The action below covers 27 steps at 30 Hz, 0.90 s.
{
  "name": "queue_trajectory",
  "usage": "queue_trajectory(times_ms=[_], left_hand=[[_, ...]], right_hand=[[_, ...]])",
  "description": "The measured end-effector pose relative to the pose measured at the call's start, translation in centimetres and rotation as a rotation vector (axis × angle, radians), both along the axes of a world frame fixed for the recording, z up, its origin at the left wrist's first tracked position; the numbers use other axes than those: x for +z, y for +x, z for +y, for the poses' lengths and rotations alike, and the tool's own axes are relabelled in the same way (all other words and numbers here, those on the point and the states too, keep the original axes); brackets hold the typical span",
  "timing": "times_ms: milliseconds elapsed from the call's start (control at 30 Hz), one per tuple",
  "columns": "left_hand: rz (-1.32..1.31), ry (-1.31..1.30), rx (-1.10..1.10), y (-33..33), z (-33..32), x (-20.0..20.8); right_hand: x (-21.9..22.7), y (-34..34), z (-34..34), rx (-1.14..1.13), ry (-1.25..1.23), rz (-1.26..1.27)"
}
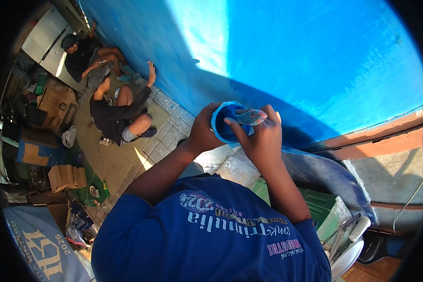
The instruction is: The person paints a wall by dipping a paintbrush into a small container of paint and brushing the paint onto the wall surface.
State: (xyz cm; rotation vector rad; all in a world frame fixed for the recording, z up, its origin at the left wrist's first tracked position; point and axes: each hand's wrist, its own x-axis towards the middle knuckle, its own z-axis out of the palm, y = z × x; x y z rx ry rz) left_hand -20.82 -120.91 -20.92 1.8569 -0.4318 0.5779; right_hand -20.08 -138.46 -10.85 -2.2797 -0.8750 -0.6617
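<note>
A small round tub (pixel 226 139) of blue paint is held up in front of my chest, close to the blue wall. My left hand (pixel 203 130) wraps round its left side, fingers closed on it. In my right hand (pixel 265 141), thumb and fingers pinch the paint-smeared handle of a paintbrush (pixel 253 117). The handle slants across the tub's rim, and its far end points down into the tub, where the bristles are hidden. My right thumb lies along the tub's rim.
A blue-painted wall (pixel 286 51) fills the upper right, part sunlit. Two people sit at its foot on the left, the nearer person (pixel 113 105) touching it. Cardboard boxes (pixel 58 105) stand far left. A green crate (pixel 310 202) and a white pipe (pixel 359 229) lie right of me.
</note>
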Motion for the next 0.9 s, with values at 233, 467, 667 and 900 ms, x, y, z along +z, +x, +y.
queue_trajectory(times_ms=[233, 467, 667, 900], left_hand=[[0.058, -0.045, 0.003, 0.0, -0.5, 0.1], [-0.017, -0.011, -0.005, -0.2, -0.7, 0.2], [-0.072, 0.002, 0.006, -0.7, -0.8, -0.3], [0.062, -0.036, -0.028, -1.7, -1.7, 0.2]], right_hand=[[-0.5, 0.3, -0.8, -0.01, 0.024, -0.053], [0.3, -0.7, -1.2, -0.04, 0.056, -0.07], [0.1, -1.3, -1.3, -0.036, 0.098, -0.005], [-0.5, -1.8, -2.1, -0.062, 0.057, 0.0]])
